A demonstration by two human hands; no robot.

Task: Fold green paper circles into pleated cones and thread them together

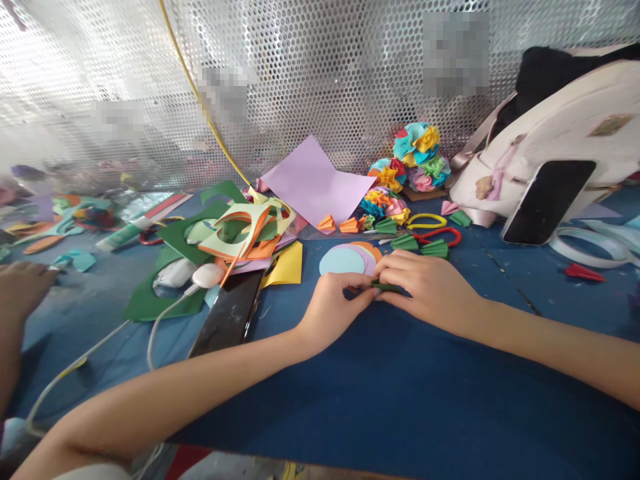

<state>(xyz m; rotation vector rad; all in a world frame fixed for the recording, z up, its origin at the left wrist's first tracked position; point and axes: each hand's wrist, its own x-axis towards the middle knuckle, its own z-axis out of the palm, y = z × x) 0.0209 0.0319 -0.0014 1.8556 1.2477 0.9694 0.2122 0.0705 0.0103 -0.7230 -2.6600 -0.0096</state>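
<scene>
My left hand (336, 301) and my right hand (425, 287) meet over the blue table, fingertips pinched together on a small dark green piece of paper (393, 288). Most of that piece is hidden behind my fingers, so its exact shape cannot be made out. Just beyond my left hand lie overlapping paper circles (342, 260), light blue on top with purple, yellow and orange ones under it. Folded green paper pieces (435, 249) and folded orange ones (351, 225) rest behind my hands, near red-handled scissors (440, 235) and yellow-handled scissors (427, 220).
Cut paper scraps (245, 230) heap over a black object (233, 310) on the left, with a white cable (160, 320). Behind stand a purple sheet (320, 180) and crinkled paper balls (417, 143). A phone (550, 200) leans on a pale backpack (560, 127). Another person's hand (23, 287) is far left.
</scene>
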